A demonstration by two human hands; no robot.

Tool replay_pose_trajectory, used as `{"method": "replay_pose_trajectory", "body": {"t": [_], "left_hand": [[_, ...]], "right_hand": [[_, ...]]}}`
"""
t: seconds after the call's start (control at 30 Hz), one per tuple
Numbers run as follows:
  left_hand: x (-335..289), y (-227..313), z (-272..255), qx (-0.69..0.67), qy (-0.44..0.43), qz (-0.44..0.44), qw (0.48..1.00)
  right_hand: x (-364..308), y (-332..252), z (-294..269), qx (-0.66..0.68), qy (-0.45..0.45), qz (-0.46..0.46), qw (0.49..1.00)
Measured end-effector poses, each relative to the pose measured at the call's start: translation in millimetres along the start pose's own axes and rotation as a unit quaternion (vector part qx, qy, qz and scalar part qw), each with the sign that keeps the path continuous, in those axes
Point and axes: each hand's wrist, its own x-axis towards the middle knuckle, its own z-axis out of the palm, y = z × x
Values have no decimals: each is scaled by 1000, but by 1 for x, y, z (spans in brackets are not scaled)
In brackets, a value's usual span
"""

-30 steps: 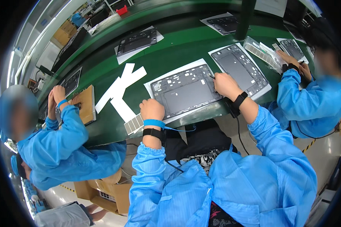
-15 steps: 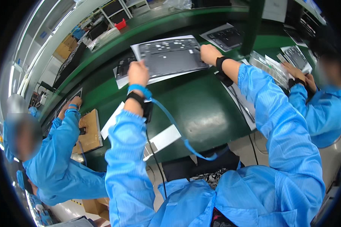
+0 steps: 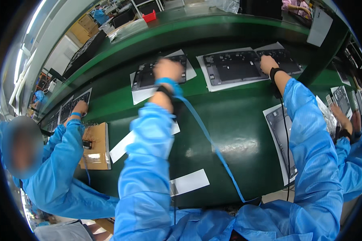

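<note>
My left hand (image 3: 167, 70), smeared by motion, is over a dark flat panel (image 3: 145, 76) on white sheets at the back left; its fingers cannot be made out. At the back centre lies another dark panel (image 3: 231, 67), a thin rectangular housing with small light patches along its edges, on a white sheet (image 3: 239, 82). My right hand (image 3: 268, 64) has its fingers closed at that panel's right edge. A third dark panel (image 3: 283, 57) lies partly behind this hand. A blue coiled wrist strap (image 3: 213, 144) runs from my left wrist.
Another panel (image 3: 283, 138) lies on the right, with a black cable across it. White strips (image 3: 191, 181) lie on the green table (image 3: 225, 120). A cardboard piece (image 3: 98, 144) is at left. Co-workers in blue sleeves (image 3: 64, 160) sit on both sides. A green post (image 3: 323, 52) stands back right.
The panel held between both hands now lies at the back centre. My left hand has left it and is over the left panel; my right hand remains at its right edge. The view has shifted.
</note>
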Motion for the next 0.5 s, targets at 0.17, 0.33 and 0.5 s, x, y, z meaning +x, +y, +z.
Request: {"method": "replay_pose_trajectory", "body": {"t": [0.17, 0.33, 0.5], "left_hand": [[27, -196, -23, 27, -31, -293, 955], [65, -254, 14, 123, -172, -169, 963], [83, -253, 37, 203, -181, -9, 962]], "right_hand": [[-23, -9, -27, 35, -1, 4, 999], [-67, -45, -98, 104, 34, -50, 993], [-145, -65, -167, 204, -56, -50, 976]]}}
